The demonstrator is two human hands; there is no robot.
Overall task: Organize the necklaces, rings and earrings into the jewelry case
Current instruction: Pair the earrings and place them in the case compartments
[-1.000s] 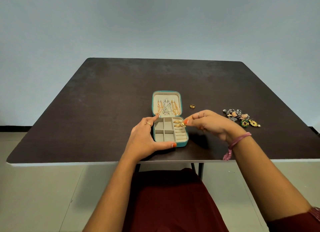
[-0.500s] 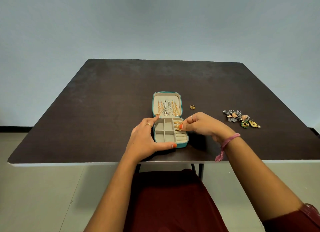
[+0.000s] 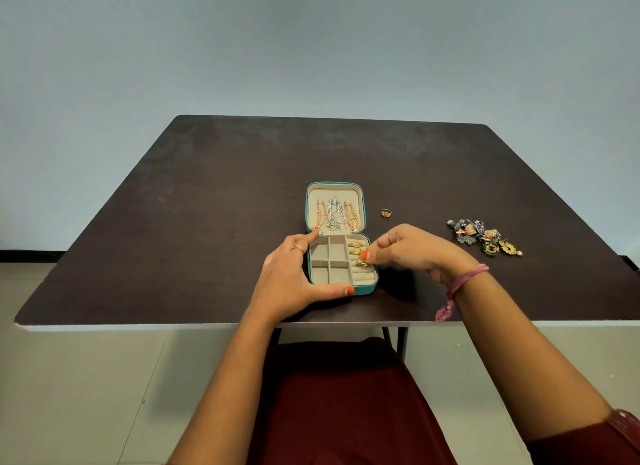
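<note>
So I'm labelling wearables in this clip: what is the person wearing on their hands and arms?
Both forearms are bare. The left hand has a gold ring and orange nail polish. The right hand wears a thin silver ring, with a pink thread bracelet at the wrist. A maroon sleeve shows near the right elbow.

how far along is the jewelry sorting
Done: necklaces hang in the lid of the case, and two rings sit in the ring rolls. In hand: the right hand is seating a third ring while the left hand steadies the case. Left: one loose ring and the earring pile.
</note>
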